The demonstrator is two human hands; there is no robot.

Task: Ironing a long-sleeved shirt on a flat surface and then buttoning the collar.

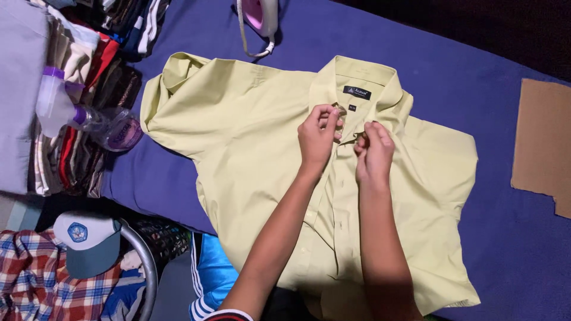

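A pale yellow-green short-sleeved shirt (250, 148) lies flat, front up, on a blue-purple cloth surface (476, 89), its collar at the far side. My left hand (318, 137) pinches the left edge of the front placket just below the collar. My right hand (373, 151) pinches the opposite edge beside it, fingers closed on the fabric near the top button. Both forearms reach over the shirt's lower half.
A pink and white iron (260, 18) stands at the far edge. Folded clothes are stacked at the left (77, 71) with a plastic spray bottle (89, 116) lying on them. A cap (89, 241) and a plaid shirt (35, 279) sit lower left. Brown cardboard (544, 142) lies right.
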